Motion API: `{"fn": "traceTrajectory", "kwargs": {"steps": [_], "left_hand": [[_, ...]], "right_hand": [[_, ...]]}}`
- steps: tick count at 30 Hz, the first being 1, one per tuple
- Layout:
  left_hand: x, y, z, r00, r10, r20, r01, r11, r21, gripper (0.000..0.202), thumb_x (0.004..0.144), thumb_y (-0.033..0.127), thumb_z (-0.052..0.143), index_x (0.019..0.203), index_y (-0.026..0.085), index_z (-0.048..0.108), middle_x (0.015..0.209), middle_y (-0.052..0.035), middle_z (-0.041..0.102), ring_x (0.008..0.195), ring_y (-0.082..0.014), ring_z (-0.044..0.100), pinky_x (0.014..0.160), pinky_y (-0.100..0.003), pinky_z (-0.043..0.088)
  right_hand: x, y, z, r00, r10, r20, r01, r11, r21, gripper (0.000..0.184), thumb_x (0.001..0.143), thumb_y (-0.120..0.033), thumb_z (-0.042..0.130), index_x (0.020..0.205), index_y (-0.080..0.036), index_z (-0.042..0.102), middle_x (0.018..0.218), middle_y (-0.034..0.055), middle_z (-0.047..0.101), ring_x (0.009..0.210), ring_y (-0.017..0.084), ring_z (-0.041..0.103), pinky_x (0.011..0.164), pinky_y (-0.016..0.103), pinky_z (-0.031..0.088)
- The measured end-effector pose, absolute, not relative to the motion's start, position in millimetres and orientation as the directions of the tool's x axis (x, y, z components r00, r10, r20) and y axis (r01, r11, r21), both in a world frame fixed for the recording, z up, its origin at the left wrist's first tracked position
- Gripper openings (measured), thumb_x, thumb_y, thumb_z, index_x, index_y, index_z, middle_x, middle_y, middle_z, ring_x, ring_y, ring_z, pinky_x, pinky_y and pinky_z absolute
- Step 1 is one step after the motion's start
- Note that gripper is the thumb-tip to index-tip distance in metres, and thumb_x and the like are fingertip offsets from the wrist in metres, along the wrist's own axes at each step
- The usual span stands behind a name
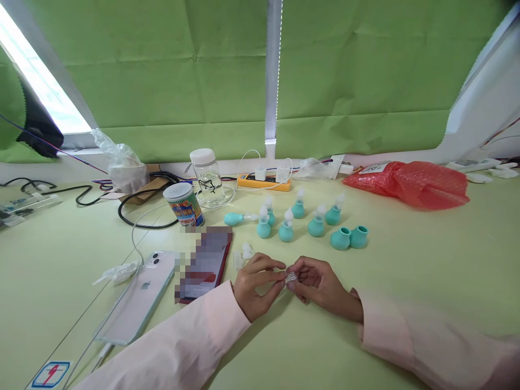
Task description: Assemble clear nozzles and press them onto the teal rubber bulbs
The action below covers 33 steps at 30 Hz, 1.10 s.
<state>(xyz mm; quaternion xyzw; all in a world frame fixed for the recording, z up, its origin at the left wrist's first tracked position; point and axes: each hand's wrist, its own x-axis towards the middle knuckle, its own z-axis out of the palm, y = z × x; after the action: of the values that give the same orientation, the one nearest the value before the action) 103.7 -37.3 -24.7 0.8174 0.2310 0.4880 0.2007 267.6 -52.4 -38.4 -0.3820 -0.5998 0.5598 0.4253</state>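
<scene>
My left hand (255, 284) and my right hand (320, 287) meet low over the pale green table (426, 281), fingertips pinched together on a small clear plastic piece (291, 277). Just left of my left hand lie a few more small clear pieces (242, 254). Beyond the hands stand several teal rubber bulbs with clear tips (286, 227), one of them lying on its side (238, 218). Two teal bulbs without tips (349, 238) sit at the right of that group.
A white phone (138, 298) on a cable and a red-cased phone (205, 265) lie at the left. Behind them are a printed can (184, 205), a clear jar (207, 176), a yellow power strip (264, 181), black cables and a red plastic bag (410, 183).
</scene>
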Motion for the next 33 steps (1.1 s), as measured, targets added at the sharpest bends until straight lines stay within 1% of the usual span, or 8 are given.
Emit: {"fn": "traceTrajectory", "kwargs": {"steps": [6, 11, 15, 19, 22, 26, 29, 33], "left_hand": [[104, -43, -23, 0.439, 0.775, 0.455, 0.073, -0.535, 0.842, 0.008, 0.068, 0.015, 0.055, 0.069, 0.013, 0.063, 0.077, -0.0083, 0.058, 0.069, -0.0152, 0.054, 0.063, -0.031, 0.046], [101, -41, -25, 0.504, 0.841, 0.194, -0.073, -0.182, 0.981, 0.018, 0.068, 0.026, 0.057, 0.082, 0.014, 0.059, 0.084, -0.0077, 0.055, 0.079, -0.018, 0.053, 0.06, -0.028, 0.047], [103, -38, -28, 0.479, 0.878, 0.008, -0.154, 0.075, 0.985, 0.032, 0.064, 0.034, 0.061, 0.088, 0.013, 0.055, 0.076, -0.0053, 0.055, 0.067, -0.0157, 0.054, 0.05, -0.026, 0.048], [106, -37, -30, 0.534, 0.837, -0.116, -0.114, 0.208, 0.972, 0.033, 0.059, 0.037, 0.064, 0.074, 0.009, 0.056, 0.06, -0.0036, 0.058, 0.046, -0.0106, 0.053, 0.04, -0.024, 0.045], [107, -37, -30, 0.567, 0.807, -0.164, -0.156, 0.301, 0.941, 0.032, 0.054, 0.034, 0.069, 0.064, 0.008, 0.053, 0.055, -0.003, 0.058, 0.039, -0.0092, 0.051, 0.037, -0.022, 0.043], [106, -38, -31, 0.555, 0.815, -0.167, -0.189, 0.319, 0.929, 0.031, 0.051, 0.031, 0.071, 0.06, 0.008, 0.053, 0.053, -0.004, 0.059, 0.038, -0.0089, 0.051, 0.035, -0.021, 0.041], [106, -38, -34, 0.537, 0.826, -0.169, -0.222, 0.332, 0.917, 0.032, 0.049, 0.031, 0.072, 0.064, 0.008, 0.056, 0.051, -0.0034, 0.058, 0.038, -0.0089, 0.05, 0.035, -0.021, 0.04], [104, -33, -36, 0.481, 0.836, -0.265, -0.27, 0.429, 0.862, 0.036, 0.054, 0.036, 0.069, 0.079, 0.011, 0.058, 0.042, 0.0035, 0.049, 0.032, -0.005, 0.041, 0.03, -0.016, 0.03]], "right_hand": [[268, -55, -35, -0.322, 0.937, 0.136, -0.003, 0.142, -0.99, 0.021, 0.062, -0.025, 0.065, 0.073, -0.017, 0.048, 0.067, -0.0004, 0.054, 0.047, 0.007, 0.049, 0.043, 0.021, 0.044], [268, -55, -36, -0.355, 0.918, 0.174, 0.032, 0.198, -0.98, 0.018, 0.065, -0.025, 0.062, 0.075, -0.019, 0.048, 0.069, 0.0001, 0.055, 0.052, 0.009, 0.05, 0.048, 0.023, 0.045], [268, -55, -38, -0.331, 0.917, 0.221, 0.099, 0.267, -0.959, 0.014, 0.066, -0.025, 0.061, 0.074, -0.019, 0.05, 0.07, 0.0002, 0.056, 0.059, 0.01, 0.052, 0.054, 0.024, 0.045], [268, -55, -41, -0.332, 0.903, 0.272, 0.139, 0.332, -0.933, 0.013, 0.066, -0.026, 0.06, 0.073, -0.02, 0.051, 0.065, -0.0001, 0.057, 0.06, 0.012, 0.053, 0.054, 0.024, 0.045], [267, -56, -43, -0.351, 0.881, 0.316, 0.172, 0.393, -0.903, 0.011, 0.066, -0.026, 0.06, 0.072, -0.02, 0.052, 0.061, -0.0006, 0.057, 0.057, 0.012, 0.053, 0.052, 0.025, 0.044], [266, -59, -42, -0.371, 0.836, 0.403, 0.223, 0.502, -0.836, 0.01, 0.066, -0.025, 0.06, 0.071, -0.021, 0.052, 0.06, -0.0012, 0.056, 0.051, 0.011, 0.051, 0.051, 0.025, 0.044], [269, -59, -35, -0.428, 0.77, 0.473, 0.311, 0.616, -0.723, 0.016, 0.069, -0.024, 0.058, 0.084, -0.022, 0.053, 0.066, -0.0001, 0.057, 0.055, 0.011, 0.052, 0.055, 0.025, 0.045], [291, -50, -8, -0.451, 0.697, 0.557, 0.547, 0.709, -0.445, 0.045, 0.067, -0.032, 0.058, 0.108, -0.023, 0.042, 0.086, 0.0051, 0.058, 0.074, 0.017, 0.054, 0.067, 0.03, 0.044]]}}
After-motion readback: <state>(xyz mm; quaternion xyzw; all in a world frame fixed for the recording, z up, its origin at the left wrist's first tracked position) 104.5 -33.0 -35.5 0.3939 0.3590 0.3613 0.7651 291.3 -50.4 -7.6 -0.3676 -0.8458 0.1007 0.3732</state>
